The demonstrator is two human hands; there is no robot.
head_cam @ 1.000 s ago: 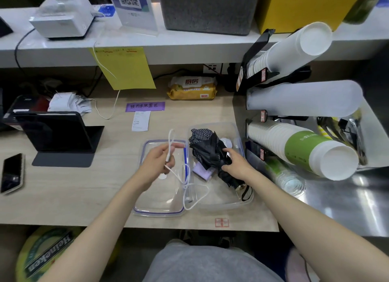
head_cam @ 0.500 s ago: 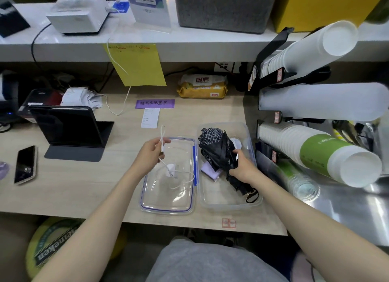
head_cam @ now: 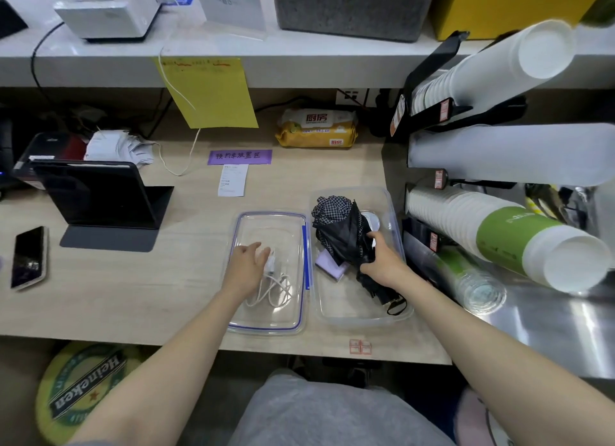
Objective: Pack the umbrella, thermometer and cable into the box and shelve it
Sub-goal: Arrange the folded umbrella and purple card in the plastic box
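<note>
White cable [head_cam: 273, 287] lies in a loose pile on the clear lid [head_cam: 266, 327], just beside the box [head_cam: 394, 212]. My left hand [head_cam: 246, 267] touches its plug with loose fingers. It looks light and floppy, so I would grab the whole bunch. My right hand [head_cam: 382, 262] wraps the soft black umbrella [head_cam: 346, 232] in the box.

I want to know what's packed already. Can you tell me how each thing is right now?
Umbrella: folded, lying in the box, right hand gripping it.
Box: open, no lid on.
Lid: flat on the table beside the box.
Cable: loosely coiled on the lid, left hand touching its plug.
Tablet: propped up, screen dark.
Phone: lying flat, screen dark.
</note>
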